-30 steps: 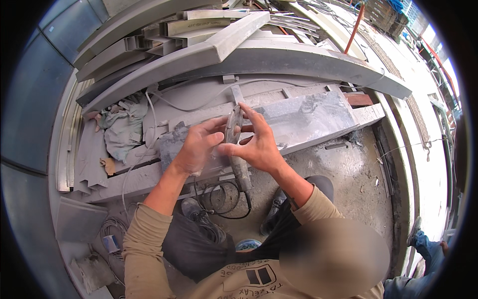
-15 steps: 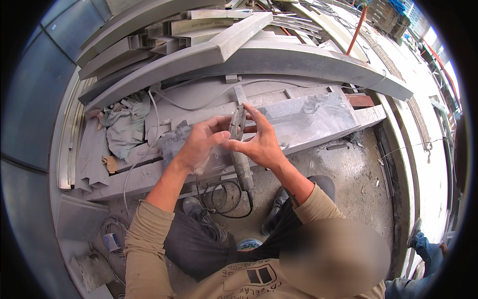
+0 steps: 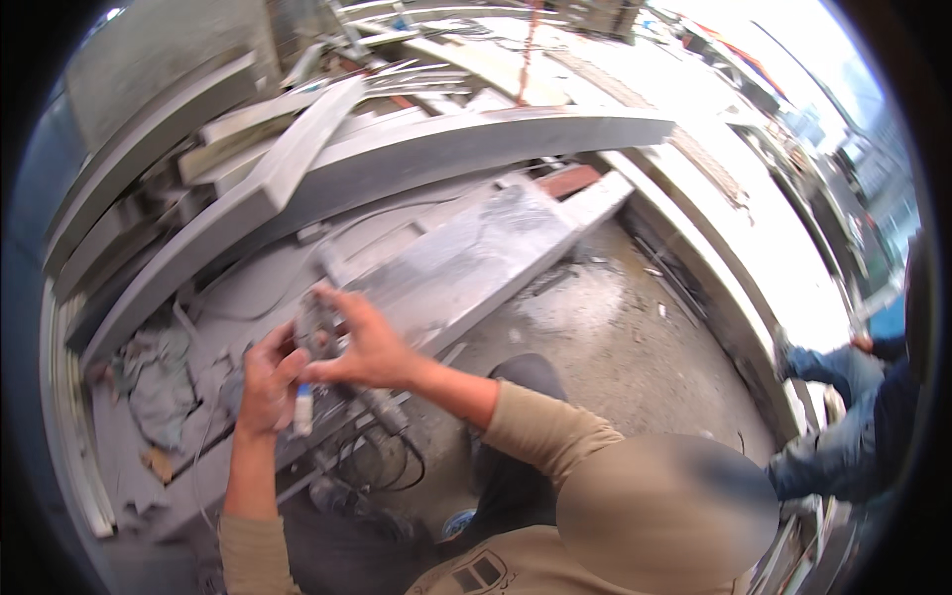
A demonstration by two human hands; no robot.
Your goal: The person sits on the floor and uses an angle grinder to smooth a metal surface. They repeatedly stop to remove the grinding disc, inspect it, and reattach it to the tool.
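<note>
Both my hands are raised over the dusty metal work surface, closed around the rim of a grey angle grinder disc [image 3: 317, 325], which is somewhat smeared by motion. My left hand [image 3: 266, 385] grips its near left side with curled fingers. My right hand [image 3: 365, 342] pinches it from the right, index finger at the top edge and thumb below. The grinder's body [image 3: 385, 409] slants down below the hands, partly hidden by them. A small blue and white piece [image 3: 302, 409] shows beside my left palm; its kind is unclear.
A flat grey metal panel [image 3: 476, 253] lies in front of me. Long bent metal profiles [image 3: 446, 154] are stacked behind it. A crumpled cloth or bag [image 3: 159, 387] lies at the left. A black cable [image 3: 421, 466] loops near my feet. Another person's jeans-clad leg [image 3: 843, 446] is at the right.
The view has swung to the right, so the scene sits further left and more of the other person shows. My hands stay around the disc; the blue and white piece has come into sight.
</note>
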